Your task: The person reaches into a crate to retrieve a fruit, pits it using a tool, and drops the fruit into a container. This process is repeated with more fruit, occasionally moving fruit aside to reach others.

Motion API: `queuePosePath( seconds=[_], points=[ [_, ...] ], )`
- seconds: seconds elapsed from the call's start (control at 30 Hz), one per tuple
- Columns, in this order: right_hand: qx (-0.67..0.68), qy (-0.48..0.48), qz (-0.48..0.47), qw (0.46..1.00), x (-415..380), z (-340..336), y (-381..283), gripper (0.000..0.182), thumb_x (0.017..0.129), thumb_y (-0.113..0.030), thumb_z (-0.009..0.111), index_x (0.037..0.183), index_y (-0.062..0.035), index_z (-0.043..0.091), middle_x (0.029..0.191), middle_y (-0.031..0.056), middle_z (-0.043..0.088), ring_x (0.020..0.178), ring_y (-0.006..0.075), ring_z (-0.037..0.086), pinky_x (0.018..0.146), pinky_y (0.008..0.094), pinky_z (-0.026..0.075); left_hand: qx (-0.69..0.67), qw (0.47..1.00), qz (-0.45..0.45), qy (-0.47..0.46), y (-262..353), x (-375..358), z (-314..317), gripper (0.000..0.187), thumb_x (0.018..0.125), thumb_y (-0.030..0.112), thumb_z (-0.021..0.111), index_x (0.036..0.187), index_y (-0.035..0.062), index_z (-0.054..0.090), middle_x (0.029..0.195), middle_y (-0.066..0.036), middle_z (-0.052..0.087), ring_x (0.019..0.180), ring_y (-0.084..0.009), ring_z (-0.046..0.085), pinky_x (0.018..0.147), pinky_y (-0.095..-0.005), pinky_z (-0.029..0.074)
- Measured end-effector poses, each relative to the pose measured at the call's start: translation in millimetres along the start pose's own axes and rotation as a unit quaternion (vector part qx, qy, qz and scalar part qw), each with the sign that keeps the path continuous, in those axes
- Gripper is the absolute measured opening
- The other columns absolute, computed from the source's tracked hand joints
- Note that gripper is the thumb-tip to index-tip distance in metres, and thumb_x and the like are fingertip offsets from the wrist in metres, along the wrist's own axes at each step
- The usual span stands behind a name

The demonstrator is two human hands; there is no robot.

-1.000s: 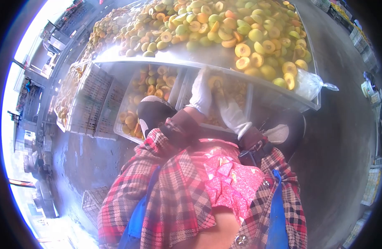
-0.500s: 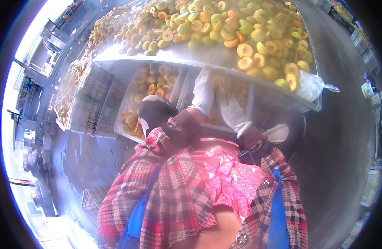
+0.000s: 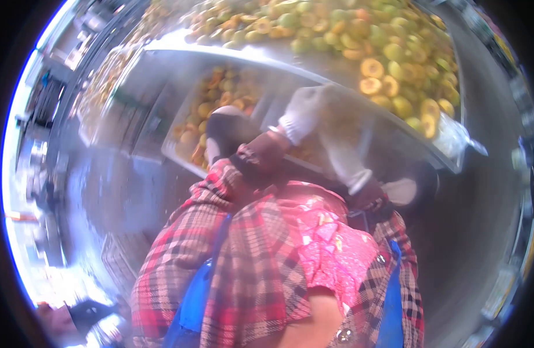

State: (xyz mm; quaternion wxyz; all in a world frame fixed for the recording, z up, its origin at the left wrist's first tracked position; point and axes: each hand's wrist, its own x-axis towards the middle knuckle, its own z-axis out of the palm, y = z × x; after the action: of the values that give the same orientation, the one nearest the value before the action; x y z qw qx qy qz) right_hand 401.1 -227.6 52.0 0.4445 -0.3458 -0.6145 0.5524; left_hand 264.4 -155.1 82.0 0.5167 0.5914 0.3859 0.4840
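My left hand [image 3: 303,110], in a white glove, is over the crate in front of my lap, just under the metal table's edge. Its fingers curl toward the right, and what they close on is hidden. My right hand [image 3: 339,152], also gloved in white, reaches up from the right toward the left fingertips; its own fingers are smeared by motion. Below both hands lies a crate [image 3: 366,142] holding blurred orange-yellow pieces. Halved stone fruit [image 3: 371,68], green to orange with hollow middles, is heaped on the metal table [image 3: 278,62] beyond.
Left of my hands stands another crate of fruit halves [image 3: 198,152]. Stacked crates [image 3: 119,119] rise farther left. A knotted clear plastic bag [image 3: 452,138] lies at the table's right corner. Another person's sleeve [image 3: 57,320] shows at lower left.
The view has tilted and blurred. My left hand has bent over toward the right hand. A fruit half seen between the hands earlier no longer shows clearly. A person's sleeve has appeared at lower left.
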Motion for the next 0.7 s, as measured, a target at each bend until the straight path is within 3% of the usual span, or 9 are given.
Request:
queuePosePath(
  seconds=[0.1,0.13,0.2,0.27,0.4,0.47,0.53,0.6,0.7],
  points=[
    [0.207,-0.048,0.347,0.914,-4.8,-2.0,-28.5,0.038,0.096,-0.057,0.048,0.087,-0.0208,0.049,0.053,-0.0086,0.030,0.034,0.0051,0.022,0.032,0.0249,0.017,0.129,0.989,0.044,-0.060,21.0,-12.3,-7.6,0.047,0.099,0.040,0.050,0.082,0.0014,0.071,0.077,-0.007,0.071,0.070,-0.0125,0.064,0.064,-0.0283,0.051],
    [0.205,-0.043,0.388,0.898,-4.4,-0.6,-33.3,0.039,0.096,-0.057,0.048,0.087,-0.0199,0.050,0.052,-0.0080,0.030,0.034,0.0052,0.023,0.032,0.0246,0.017,0.049,0.995,-0.076,-0.050,33.4,-16.3,-8.5,0.048,0.099,0.040,0.050,0.080,0.0017,0.072,0.076,-0.007,0.071,0.068,-0.0121,0.064,0.058,-0.0275,0.051],
    [0.212,-0.055,0.400,0.890,-7.2,0.0,-36.9,0.039,0.096,-0.056,0.049,0.089,-0.0174,0.051,0.053,-0.0075,0.032,0.033,0.0053,0.023,0.032,0.0244,0.018,0.061,0.993,-0.060,-0.077,39.1,-21.1,-12.1,0.046,0.098,0.040,0.051,0.079,0.0040,0.072,0.075,-0.005,0.071,0.067,-0.0134,0.064,0.062,-0.0279,0.051],
    [0.188,-0.062,0.390,0.899,-8.4,3.0,-28.2,0.040,0.096,-0.057,0.049,0.090,-0.0176,0.051,0.054,-0.0072,0.032,0.033,0.0060,0.024,0.032,0.0242,0.019,0.220,0.953,0.163,-0.131,31.1,-23.7,-17.5,0.044,0.097,0.039,0.054,0.078,0.0035,0.073,0.075,-0.006,0.071,0.067,-0.0145,0.064,0.066,-0.0305,0.051],
    [0.246,-0.103,0.429,0.863,-7.3,5.9,-32.1,0.045,0.098,-0.061,0.042,0.088,-0.0192,0.054,0.050,-0.0090,0.025,0.032,0.0049,0.021,0.029,0.0240,0.016,0.235,0.962,-0.005,-0.137,34.1,-26.8,-26.4,0.044,0.096,0.041,0.057,0.079,0.0030,0.072,0.074,-0.007,0.071,0.071,-0.0142,0.064,0.070,-0.0313,0.051],
    [0.460,-0.208,0.365,0.782,-5.5,1.7,-25.7,0.045,0.101,-0.057,0.036,0.100,-0.0168,0.057,0.052,-0.0088,0.026,0.032,0.0044,0.021,0.029,0.0239,0.017,0.041,0.987,0.120,-0.100,33.7,-32.1,-26.5,0.045,0.096,0.043,0.056,0.080,0.0036,0.071,0.075,-0.007,0.070,0.072,-0.0138,0.063,0.068,-0.0314,0.051],
    [0.495,-0.211,0.360,0.762,-0.4,3.0,-21.1,0.049,0.102,-0.057,0.032,0.106,-0.0141,0.055,0.053,-0.0089,0.026,0.033,0.0039,0.022,0.029,0.0236,0.018,0.070,0.992,0.090,0.049,33.5,-34.9,-25.0,0.049,0.100,0.044,0.047,0.087,0.0011,0.068,0.075,-0.006,0.068,0.071,-0.0127,0.062,0.061,-0.0281,0.050],
    [0.518,-0.256,0.354,0.735,3.9,3.1,-17.4,0.043,0.100,-0.056,0.038,0.100,-0.0150,0.048,0.054,-0.0083,0.030,0.033,0.0029,0.025,0.030,0.0227,0.023,-0.266,0.959,-0.086,0.051,38.3,-36.9,-25.0,0.051,0.102,0.044,0.043,0.086,0.0006,0.064,0.077,-0.010,0.067,0.069,-0.0171,0.064,0.059,-0.0286,0.051],
    [0.523,-0.258,0.334,0.741,0.0,8.9,-26.6,0.043,0.101,-0.054,0.038,0.099,-0.0134,0.049,0.054,-0.0080,0.033,0.033,0.0028,0.026,0.030,0.0222,0.024,-0.428,0.886,-0.089,0.153,58.8,-35.2,-40.6,0.051,0.103,0.045,0.040,0.085,0.0004,0.058,0.080,-0.019,0.064,0.066,-0.0309,0.065,0.064,-0.0416,0.057]
  ],
)
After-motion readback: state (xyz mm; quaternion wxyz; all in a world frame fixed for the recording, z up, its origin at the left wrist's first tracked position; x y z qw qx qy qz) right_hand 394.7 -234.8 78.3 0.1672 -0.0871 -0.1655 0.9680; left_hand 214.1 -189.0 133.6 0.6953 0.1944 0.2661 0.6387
